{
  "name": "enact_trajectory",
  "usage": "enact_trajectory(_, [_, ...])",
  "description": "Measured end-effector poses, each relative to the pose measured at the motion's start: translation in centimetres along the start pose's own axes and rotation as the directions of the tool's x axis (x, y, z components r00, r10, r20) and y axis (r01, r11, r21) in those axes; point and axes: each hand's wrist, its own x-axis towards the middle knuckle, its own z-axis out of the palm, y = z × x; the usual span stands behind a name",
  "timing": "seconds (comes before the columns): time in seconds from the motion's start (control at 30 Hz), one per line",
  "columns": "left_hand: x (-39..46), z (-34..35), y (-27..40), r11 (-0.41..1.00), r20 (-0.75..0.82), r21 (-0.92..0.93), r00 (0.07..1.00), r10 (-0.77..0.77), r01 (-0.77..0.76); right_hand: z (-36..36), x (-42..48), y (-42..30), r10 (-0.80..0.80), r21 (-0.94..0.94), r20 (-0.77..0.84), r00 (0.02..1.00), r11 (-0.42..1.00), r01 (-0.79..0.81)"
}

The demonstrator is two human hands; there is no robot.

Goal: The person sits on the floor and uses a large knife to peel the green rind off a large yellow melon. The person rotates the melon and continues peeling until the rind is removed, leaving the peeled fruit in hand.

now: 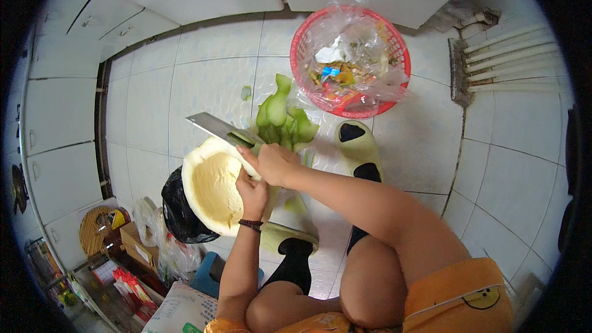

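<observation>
A large hollowed-out gourd, possibly a winter melon (pixel 217 189), has its pale yellow inside facing up. My left hand (pixel 253 193), with a dark bead bracelet at the wrist, grips the gourd's near right rim, the thumb inside the hollow. My right hand (pixel 276 164) is closed around the handle of a broad-bladed kitchen knife (pixel 210 126). The blade lies across the gourd's far edge, pointing left, and a strip of green peel rests on it. Just beyond my right hand, green peelings (pixel 280 115) are heaped on the floor. The knife's handle is mostly hidden in my fist.
A red plastic basket (pixel 296 62) lined with a clear bag holds rubbish. A black plastic bag (pixel 178 208) sits beside the gourd. My slippered feet (pixel 360 148) are close by. Boxes, bags and a white printed sack (pixel 180 310) crowd the lower left. White cabinets (pixel 60 111) line the left.
</observation>
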Motion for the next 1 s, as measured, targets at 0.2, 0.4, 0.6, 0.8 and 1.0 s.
enact_trajectory(0.2, [0.1, 0.1, 0.1, 0.999, 0.033, -0.007, 0.999, -0.036, 0.036, 0.6, 2.6, -1.0, 0.017, -0.01, 0.059, 0.998, 1.0, -0.016])
enact_trajectory(0.4, [-0.3, 0.3, 0.9, 0.989, 0.043, -0.14, 0.998, -0.043, 0.049, -1.1, 3.9, 3.0, 0.196, 0.031, 0.058, 0.979, 0.98, -0.198])
enact_trajectory(0.6, [-0.4, 0.5, 1.5, 0.981, 0.029, -0.157, 0.993, -0.113, 0.116, -2.7, 0.2, 6.1, 0.188, 0.237, 0.078, 0.979, 0.951, -0.201])
enact_trajectory(0.8, [-0.4, 0.5, 1.4, 0.99, 0.03, -0.112, 0.996, -0.086, 0.089, -2.2, -5.4, 3.6, -0.036, 0.151, 0.049, 0.998, 0.988, 0.029])
enact_trajectory(1.0, [-0.4, 0.2, 0.5, 0.995, 0.031, -0.097, 0.999, -0.024, 0.027, -1.3, -7.9, 2.5, -0.045, 0.165, -0.053, 0.998, 0.985, 0.054])
